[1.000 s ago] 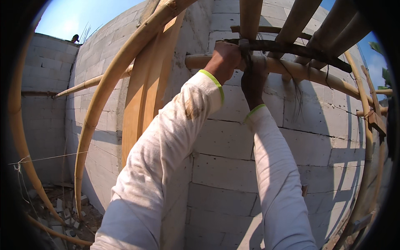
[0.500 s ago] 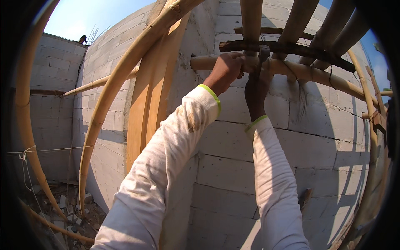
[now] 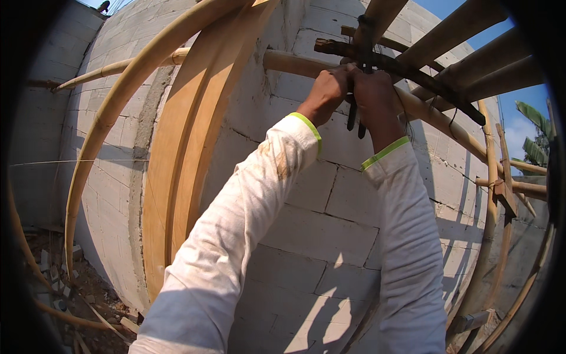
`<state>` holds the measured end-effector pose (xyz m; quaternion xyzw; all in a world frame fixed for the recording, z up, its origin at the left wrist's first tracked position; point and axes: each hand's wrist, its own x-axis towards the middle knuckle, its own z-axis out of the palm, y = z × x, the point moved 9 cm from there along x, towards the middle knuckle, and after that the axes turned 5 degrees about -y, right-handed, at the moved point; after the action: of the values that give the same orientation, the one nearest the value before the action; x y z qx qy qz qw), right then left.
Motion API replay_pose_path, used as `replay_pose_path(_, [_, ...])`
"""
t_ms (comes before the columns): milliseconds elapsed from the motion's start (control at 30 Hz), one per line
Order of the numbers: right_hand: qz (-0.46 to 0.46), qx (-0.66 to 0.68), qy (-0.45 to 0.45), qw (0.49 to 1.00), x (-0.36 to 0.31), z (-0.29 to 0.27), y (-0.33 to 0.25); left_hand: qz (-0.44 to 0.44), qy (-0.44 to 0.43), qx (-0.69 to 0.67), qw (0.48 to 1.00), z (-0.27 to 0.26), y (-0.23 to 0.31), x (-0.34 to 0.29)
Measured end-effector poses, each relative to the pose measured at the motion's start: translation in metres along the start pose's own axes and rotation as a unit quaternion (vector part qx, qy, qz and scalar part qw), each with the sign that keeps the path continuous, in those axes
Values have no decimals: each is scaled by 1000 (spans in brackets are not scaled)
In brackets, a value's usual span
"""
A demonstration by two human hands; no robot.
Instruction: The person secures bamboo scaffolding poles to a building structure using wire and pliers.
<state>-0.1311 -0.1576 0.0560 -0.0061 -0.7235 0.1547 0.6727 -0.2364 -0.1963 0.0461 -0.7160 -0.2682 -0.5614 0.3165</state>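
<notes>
Slim dark metal tool is enclosed by the curled grip of the right hand, protruding above and below; judged stiff, moderately heavy, best held low. Left hand alongside; its closure cannot be told.

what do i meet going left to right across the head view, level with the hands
Curved bamboo pole → pale wooden planks → left hand → right hand → upright bamboo pole → green leaves.
</notes>
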Motion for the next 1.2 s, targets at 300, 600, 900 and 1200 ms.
replay_pose_path(300, [-93,-383,-44,918,4,-9,-53,-58,173,-301,936,-4,-42,-1])
replay_pose_path(600, [-212,-515,-10,831,33,-15,-56,-59,171,89,980,-1,-66,45])
replay_pose_path(900, [-225,-625,3,748,57,-17,-88,58,168,269,946,5,-65,57])
replay_pose_path(1200, [-229,-458,110,852,2,-30,-4,-86,0,172,981,-18,-49,69])
